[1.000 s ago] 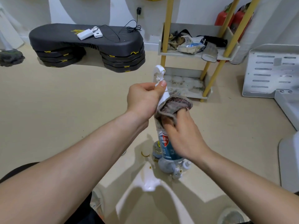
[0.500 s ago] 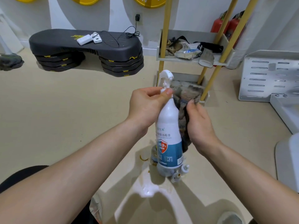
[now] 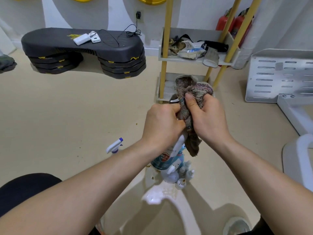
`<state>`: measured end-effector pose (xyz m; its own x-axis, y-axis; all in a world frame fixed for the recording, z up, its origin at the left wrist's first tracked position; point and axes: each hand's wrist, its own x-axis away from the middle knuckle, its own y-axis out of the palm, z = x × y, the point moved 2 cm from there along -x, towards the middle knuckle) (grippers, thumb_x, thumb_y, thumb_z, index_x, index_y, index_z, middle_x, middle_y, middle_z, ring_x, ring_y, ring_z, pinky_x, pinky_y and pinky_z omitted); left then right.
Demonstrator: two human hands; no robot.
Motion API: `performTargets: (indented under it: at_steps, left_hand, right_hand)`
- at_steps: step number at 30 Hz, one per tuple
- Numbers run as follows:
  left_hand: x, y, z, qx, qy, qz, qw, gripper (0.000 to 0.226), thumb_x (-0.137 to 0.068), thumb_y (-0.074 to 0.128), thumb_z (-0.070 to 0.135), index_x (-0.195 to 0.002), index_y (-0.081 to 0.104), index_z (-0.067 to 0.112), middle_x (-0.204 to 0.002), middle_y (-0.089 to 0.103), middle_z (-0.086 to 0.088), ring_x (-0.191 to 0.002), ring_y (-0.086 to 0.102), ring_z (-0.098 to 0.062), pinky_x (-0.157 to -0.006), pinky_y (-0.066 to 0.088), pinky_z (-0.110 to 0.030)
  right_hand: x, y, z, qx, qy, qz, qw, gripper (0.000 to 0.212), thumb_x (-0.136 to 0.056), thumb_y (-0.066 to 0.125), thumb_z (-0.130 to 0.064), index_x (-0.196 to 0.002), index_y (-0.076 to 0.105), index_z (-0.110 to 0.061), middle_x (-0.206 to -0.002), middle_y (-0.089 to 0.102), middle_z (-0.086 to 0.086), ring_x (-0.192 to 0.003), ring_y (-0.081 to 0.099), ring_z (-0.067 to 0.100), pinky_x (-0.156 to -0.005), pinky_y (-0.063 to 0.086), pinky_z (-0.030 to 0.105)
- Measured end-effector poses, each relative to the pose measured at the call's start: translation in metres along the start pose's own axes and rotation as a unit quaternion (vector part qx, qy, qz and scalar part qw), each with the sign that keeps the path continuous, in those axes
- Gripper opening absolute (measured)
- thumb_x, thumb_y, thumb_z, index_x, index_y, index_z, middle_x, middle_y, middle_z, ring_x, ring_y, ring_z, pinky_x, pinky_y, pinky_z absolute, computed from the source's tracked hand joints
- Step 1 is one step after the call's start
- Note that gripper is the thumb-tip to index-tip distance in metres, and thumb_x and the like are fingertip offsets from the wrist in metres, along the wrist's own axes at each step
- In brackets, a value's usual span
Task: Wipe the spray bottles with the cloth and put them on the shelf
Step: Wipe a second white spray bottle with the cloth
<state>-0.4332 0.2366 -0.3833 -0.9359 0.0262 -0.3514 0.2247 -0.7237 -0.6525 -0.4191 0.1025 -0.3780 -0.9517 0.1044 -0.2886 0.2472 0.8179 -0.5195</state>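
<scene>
Left hand: grip clenched round the neck of the spray bottle, holding it up over the floor with the body angled back toward the person. Reads as the anchor, fixing the bottle so the other hand has something to rub against.

Right hand: grip bunched on the cloth, thumb pressing in. The cloth wraps the spray head and its tail hangs beside the bottle body. Only a white tip of the head pokes out between the hands. My read: head and trigger are being wiped. The label area is uncovered, and I can't tell if it's clean.

The bottle is in front of the shelf, not on it yet.

Around:
- Second spray bottle on the floor just left of the left forearm, only its trigger head showing.
- Small bottles clustered on the floor right under the held one.
- Shelf's upper tier carries rags, a crumpled pack and a glove drooping over the front edge. The lower tier is mostly hidden behind the cloth.
- Fire extinguishers behind the shelf, metal panel to its right, step platform well apart on the left.

In the way: clutter on the upper tier leaves little standing room, so the lower tier looks likelier. The yellow posts narrow the entry. The small bottles below get knocked if the held bottle slips.
</scene>
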Motion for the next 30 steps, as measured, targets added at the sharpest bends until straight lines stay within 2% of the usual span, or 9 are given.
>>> performTargets:
  at_steps: [2,5,9,11,14,17,22,26,30]
  left_hand:
    - [-0.002,0.003,-0.002,-0.009,-0.009,-0.010,1.000,0.019,-0.072,0.070,0.014,-0.059,0.058,0.009,-0.052,0.055,-0.007,-0.060,0.050,-0.036,-0.052,0.044,-0.041]
    - [-0.003,0.004,-0.005,-0.009,-0.026,-0.029,0.999,0.029,-0.074,0.071,0.013,-0.055,0.050,0.015,-0.049,0.044,0.001,-0.063,0.051,-0.036,-0.052,0.040,-0.036]
    - [-0.011,-0.001,-0.016,0.097,-0.038,-0.044,0.994,0.022,-0.082,0.073,0.028,-0.070,0.066,0.011,-0.056,0.060,0.003,-0.058,0.052,-0.017,-0.059,0.047,-0.036]
    - [-0.018,-0.007,-0.021,0.182,-0.081,-0.047,0.979,0.018,-0.084,0.076,0.027,-0.094,0.078,0.012,-0.079,0.073,0.009,-0.074,0.062,-0.004,-0.076,0.056,-0.034]
    - [-0.027,-0.017,-0.028,0.298,-0.112,-0.092,0.943,0.023,-0.093,0.069,0.012,-0.115,0.070,0.005,-0.105,0.076,-0.003,-0.095,0.070,-0.008,-0.095,0.056,-0.031]
    - [-0.029,-0.021,-0.027,0.412,-0.106,-0.154,0.892,0.024,-0.098,0.058,0.002,-0.121,0.058,0.002,-0.105,0.076,-0.006,-0.097,0.071,-0.013,-0.086,0.054,-0.025]
    - [-0.028,-0.028,-0.018,0.554,-0.148,-0.193,0.796,0.037,-0.091,0.059,0.002,-0.126,0.049,-0.008,-0.096,0.076,-0.008,-0.087,0.072,-0.017,-0.077,0.056,-0.025]
    - [-0.027,-0.035,-0.016,0.575,-0.169,-0.207,0.773,0.023,-0.093,0.054,0.010,-0.114,0.058,0.003,-0.100,0.073,-0.010,-0.099,0.070,-0.028,-0.086,0.059,-0.038]
    - [-0.025,-0.037,-0.014,0.559,-0.190,-0.211,0.779,0.015,-0.101,0.051,0.010,-0.114,0.058,0.008,-0.102,0.074,-0.007,-0.101,0.071,-0.029,-0.076,0.062,-0.044]
  right_hand:
    - [-0.003,-0.005,-0.002,0.069,-0.056,-0.026,0.996,0.047,-0.102,0.051,-0.045,-0.062,0.041,-0.022,-0.057,0.047,-0.008,-0.052,0.046,0.006,-0.048,0.030,0.018]
    - [-0.009,-0.007,0.006,0.048,-0.077,-0.097,0.991,0.046,-0.103,0.046,-0.046,-0.067,0.048,-0.017,-0.062,0.054,-0.006,-0.058,0.052,0.005,-0.056,0.039,0.028]
    - [-0.013,-0.008,0.013,-0.271,0.090,-0.113,0.952,0.043,-0.103,0.046,-0.040,-0.092,0.073,-0.009,-0.097,0.076,0.016,-0.095,0.073,0.034,-0.090,0.057,0.051]
    - [-0.015,-0.014,0.011,-0.389,0.164,-0.064,0.904,0.039,-0.108,0.042,-0.029,-0.101,0.074,-0.008,-0.105,0.076,0.017,-0.101,0.073,0.032,-0.094,0.056,0.049]
    - [-0.018,-0.021,0.012,-0.406,0.204,-0.014,0.891,0.029,-0.106,0.048,-0.019,-0.117,0.065,0.001,-0.110,0.075,0.018,-0.101,0.074,0.032,-0.089,0.057,0.047]
    - [-0.018,-0.018,0.006,-0.420,0.195,-0.024,0.886,0.033,-0.104,0.049,-0.015,-0.126,0.061,0.005,-0.118,0.071,0.022,-0.108,0.071,0.035,-0.097,0.056,0.050]
    - [-0.014,-0.010,-0.014,-0.541,0.221,-0.110,0.804,0.055,-0.103,0.024,-0.027,-0.131,0.059,0.006,-0.128,0.064,0.025,-0.115,0.064,0.034,-0.098,0.053,0.040]
    - [-0.016,-0.013,-0.010,-0.557,0.245,-0.121,0.784,0.057,-0.102,0.026,-0.027,-0.135,0.053,0.011,-0.117,0.062,0.028,-0.096,0.060,0.035,-0.091,0.053,0.043]
    - [-0.020,-0.017,0.003,-0.515,0.234,-0.075,0.821,0.037,-0.103,0.041,-0.013,-0.127,0.056,0.012,-0.119,0.064,0.031,-0.095,0.067,0.037,-0.081,0.059,0.044]
